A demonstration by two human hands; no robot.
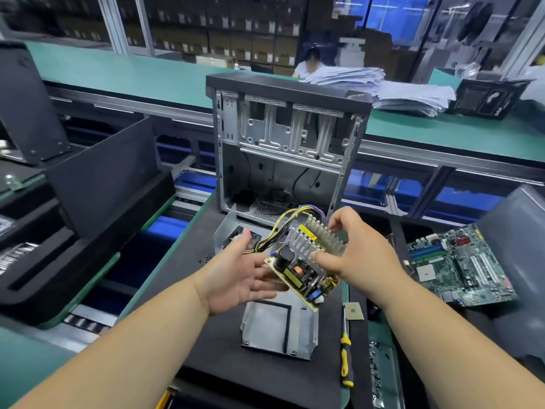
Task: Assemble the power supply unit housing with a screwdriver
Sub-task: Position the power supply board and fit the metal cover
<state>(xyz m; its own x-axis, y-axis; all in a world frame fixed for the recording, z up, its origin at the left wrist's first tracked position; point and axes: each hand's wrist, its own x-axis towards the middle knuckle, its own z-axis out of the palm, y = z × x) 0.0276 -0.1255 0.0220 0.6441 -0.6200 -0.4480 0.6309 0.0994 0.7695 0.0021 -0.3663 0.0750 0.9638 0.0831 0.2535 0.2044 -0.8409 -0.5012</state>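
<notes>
Power supply circuit board (300,268), a tan board carrying a black cylindrical capacitor, a copper coil and rows of silver finned heat sinks, is held in the air above the dark mat of the bench (206,290), tilted, with its near corner lowest. The right hand (354,249) grips it: thumb on the near side of the heat sinks, curled fingers (336,224) over their far side. The left hand (236,273) lies palm up at the board's left edge, fingers straight and spread, touching or just under the board; which of the two cannot be told. A bundle of yellow, black and purple wires (283,225) loops from the board's far end toward the left.

Directly below the board, a grey sheet-metal housing tray (277,329) with a black strip along its floor lies flat on the mat. Another bent grey metal housing part (227,228) stands behind the left hand. A screwdriver with a yellow and black handle (346,358) lies on the bench just right of the tray, shaft pointing away. A small square tan chip (354,311) lies beside its tip.

An open grey computer case with a black top (283,137) stands upright at the far end of the mat. A green motherboard (460,264) lies to the right. White paper stacks (383,87) sit on the far green bench.
</notes>
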